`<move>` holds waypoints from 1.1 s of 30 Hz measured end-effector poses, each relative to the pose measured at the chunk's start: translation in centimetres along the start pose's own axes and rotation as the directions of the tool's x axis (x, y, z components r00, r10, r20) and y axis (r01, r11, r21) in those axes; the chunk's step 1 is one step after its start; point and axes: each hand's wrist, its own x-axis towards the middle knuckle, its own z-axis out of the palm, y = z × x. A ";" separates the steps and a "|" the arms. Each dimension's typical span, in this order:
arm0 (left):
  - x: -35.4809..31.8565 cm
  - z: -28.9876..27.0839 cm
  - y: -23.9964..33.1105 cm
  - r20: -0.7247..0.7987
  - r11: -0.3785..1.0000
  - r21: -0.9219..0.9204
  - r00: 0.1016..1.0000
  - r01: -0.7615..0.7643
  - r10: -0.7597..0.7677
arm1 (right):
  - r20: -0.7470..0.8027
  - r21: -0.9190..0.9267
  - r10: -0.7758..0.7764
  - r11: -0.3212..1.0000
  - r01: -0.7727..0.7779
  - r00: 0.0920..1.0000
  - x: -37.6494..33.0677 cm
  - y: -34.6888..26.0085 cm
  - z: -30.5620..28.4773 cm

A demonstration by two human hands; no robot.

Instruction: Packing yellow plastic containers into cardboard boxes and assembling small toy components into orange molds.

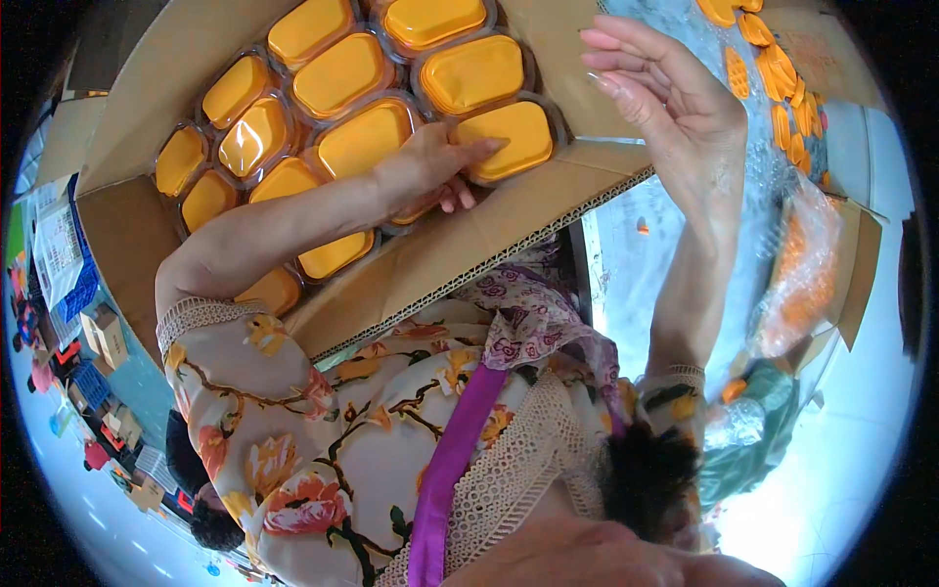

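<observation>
A cardboard box (pixel 391 284) in front of me holds rows of clear plastic packs with yellow-orange rounded rectangular bodies, such as this pack (pixel 337 73). My left hand (pixel 425 166) reaches into the box and grips the near left edge of the yellow-orange pack (pixel 518 137) in the right corner. One digit lies over its top, while other fingertips bend down beside it. My left forearm hides part of the packs underneath. Raised beyond the box's right side, my right hand (pixel 675 103) is open and empty, its fingers slightly curved and the palm turned leftward.
To the right, loose orange pieces (pixel 778 73) lie on a table with clear plastic sheeting (pixel 675 20). A clear bag of orange pieces (pixel 802 264) sits in another carton (pixel 856 269). Far left, people work among cartons (pixel 108 338) and crates (pixel 90 386).
</observation>
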 end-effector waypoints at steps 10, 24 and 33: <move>2.7 -1.2 -1.7 -0.129 0.911 0.401 0.979 -0.097 0.160 | -0.072 0.111 -0.100 0.988 0.107 0.992 0.4 2.4 1.3; -3.5 -2.0 -0.9 -0.206 0.948 0.275 0.953 -0.162 0.222 | 0.002 -0.400 -0.234 0.891 0.216 0.972 1.4 2.2 1.1; 2.1 -6.2 1.0 0.309 -0.319 0.947 0.373 -0.038 0.875 | 0.292 -0.567 -0.387 0.666 0.485 0.874 1.6 0.8 2.6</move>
